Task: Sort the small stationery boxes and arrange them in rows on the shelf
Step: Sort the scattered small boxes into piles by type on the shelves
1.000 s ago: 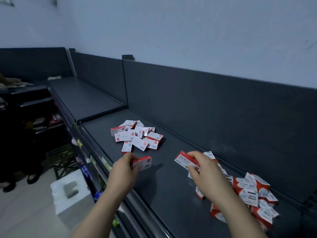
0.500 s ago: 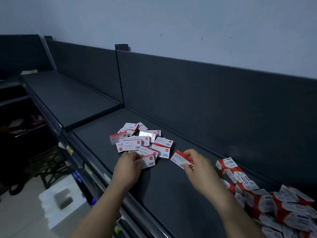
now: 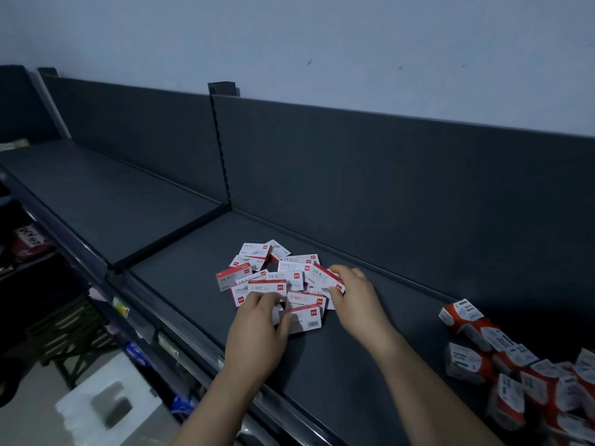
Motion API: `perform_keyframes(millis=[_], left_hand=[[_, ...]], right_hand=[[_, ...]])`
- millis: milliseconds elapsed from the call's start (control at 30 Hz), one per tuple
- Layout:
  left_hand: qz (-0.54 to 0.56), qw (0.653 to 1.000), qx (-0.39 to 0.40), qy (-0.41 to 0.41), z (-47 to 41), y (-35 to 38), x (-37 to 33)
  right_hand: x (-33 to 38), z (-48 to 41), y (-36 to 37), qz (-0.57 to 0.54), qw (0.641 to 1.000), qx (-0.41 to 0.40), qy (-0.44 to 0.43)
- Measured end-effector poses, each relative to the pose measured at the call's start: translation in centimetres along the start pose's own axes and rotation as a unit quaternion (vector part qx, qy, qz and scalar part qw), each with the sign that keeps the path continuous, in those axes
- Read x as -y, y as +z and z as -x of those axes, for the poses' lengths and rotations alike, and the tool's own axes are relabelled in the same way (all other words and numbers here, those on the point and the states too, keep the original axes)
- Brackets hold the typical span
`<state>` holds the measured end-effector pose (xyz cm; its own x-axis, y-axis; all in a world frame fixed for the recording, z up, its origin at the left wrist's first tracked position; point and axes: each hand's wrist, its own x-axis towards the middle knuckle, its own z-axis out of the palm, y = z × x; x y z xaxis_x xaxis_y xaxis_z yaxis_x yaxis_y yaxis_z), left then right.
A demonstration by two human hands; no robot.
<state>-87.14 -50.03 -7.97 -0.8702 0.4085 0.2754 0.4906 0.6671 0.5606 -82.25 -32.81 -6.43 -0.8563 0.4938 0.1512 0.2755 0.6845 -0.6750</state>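
A loose pile of small red-and-white staple boxes (image 3: 283,272) lies on the dark shelf (image 3: 354,365). My left hand (image 3: 257,329) is at the pile's near edge, its thumb and fingers pinching a white box with a barcode (image 3: 306,321). My right hand (image 3: 355,297) holds a red-and-white box marked 24/6 (image 3: 323,276) at the pile's right side, low over the other boxes. A second heap of similar boxes (image 3: 521,375) lies on the shelf at the far right.
The shelf's dark back panel (image 3: 386,175) rises behind the pile. Another shelf section (image 3: 106,201) continues to the left past a slotted upright (image 3: 220,149). Price tags (image 3: 120,305) line the front rail. A white foam block (image 3: 106,410) sits on the floor below.
Both hands moved forward to the left pile, each carrying its box. The view swung right, so the right-hand heap now sits farther toward the frame edge.
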Motion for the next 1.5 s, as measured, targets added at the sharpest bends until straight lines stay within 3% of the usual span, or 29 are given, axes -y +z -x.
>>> perform_keyframes(millis=[333,433,833,1067,1500], left_hand=[[0.021,0.995,-0.005,0.095,-0.4,-0.5,-1.5],[0.013,0.992,0.0,0.128,-0.3,-0.2,-2.7],[0.003,0.962,0.021,0.271,5.2,2.6,-13.8],[0.054,0.944,0.062,0.318,13.5,5.3,-23.5],[0.119,0.89,0.183,0.401,25.8,14.2,-37.9]], right_hand=[[0.6,3.0,-1.1,-0.007,0.999,0.019,-0.033],[0.0,5.1,-2.6,0.019,0.998,-0.032,-0.055],[-5.4,16.3,-14.3,0.234,0.956,-0.176,-0.007],[-11.9,26.8,-21.6,0.279,0.934,-0.223,0.031],[-23.0,43.2,-32.3,0.334,0.881,-0.274,0.192]])
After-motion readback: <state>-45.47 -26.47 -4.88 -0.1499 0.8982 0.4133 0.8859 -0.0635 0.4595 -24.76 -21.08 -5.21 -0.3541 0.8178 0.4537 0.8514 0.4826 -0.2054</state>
